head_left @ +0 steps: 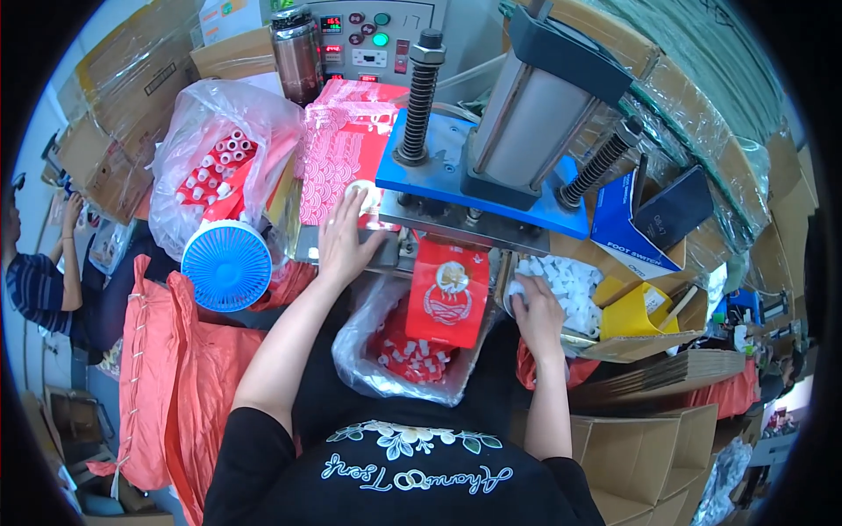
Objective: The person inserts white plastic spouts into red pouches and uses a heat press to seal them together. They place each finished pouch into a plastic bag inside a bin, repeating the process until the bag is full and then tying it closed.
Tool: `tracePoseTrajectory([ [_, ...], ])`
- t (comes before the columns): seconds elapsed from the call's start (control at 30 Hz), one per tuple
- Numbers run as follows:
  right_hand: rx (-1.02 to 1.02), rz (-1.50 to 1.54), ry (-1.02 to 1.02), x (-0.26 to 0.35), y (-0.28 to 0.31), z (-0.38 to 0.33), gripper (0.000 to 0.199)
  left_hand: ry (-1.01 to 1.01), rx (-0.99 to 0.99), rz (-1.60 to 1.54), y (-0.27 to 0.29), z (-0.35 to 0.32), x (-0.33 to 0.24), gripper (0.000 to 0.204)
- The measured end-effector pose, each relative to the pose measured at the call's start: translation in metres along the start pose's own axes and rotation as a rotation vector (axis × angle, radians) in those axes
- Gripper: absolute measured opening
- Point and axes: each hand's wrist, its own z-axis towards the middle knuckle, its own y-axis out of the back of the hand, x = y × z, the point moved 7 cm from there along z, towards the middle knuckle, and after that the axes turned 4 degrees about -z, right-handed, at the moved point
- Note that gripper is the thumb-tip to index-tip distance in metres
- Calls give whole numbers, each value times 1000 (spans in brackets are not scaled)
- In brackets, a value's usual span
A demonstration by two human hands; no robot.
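Left hand (pixel 345 238) fingertips run under the blue metal press plate (pixel 478 188), so what they touch can't be told. Right hand (pixel 536 314) covers part of the white plastic caps (pixel 568 289); whether it grips one is unclear. Red printed pouch (pixel 447 294) top edge hidden under the press. Clear plastic bag of red pouches (pixel 395 355) partly behind it. Person at far left (pixel 35 276) cut off by pic edge. Control panel w/ buttons (pixel 368 39): labels too small.

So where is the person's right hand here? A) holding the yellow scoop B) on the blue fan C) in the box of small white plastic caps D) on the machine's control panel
C: the right hand reaches into the box of white caps beside the press.
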Motion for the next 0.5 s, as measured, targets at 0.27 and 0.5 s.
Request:
tracePoseTrajectory([
  [0.27, -188, 385, -253, -39, 13, -8, 21, 18, -22, -92, 41, -63, 10, 22],
  [0.5, 105, 625, -5, 66, 19, 2, 15, 264, 229, -713, 15, -89, -43, 10],
])
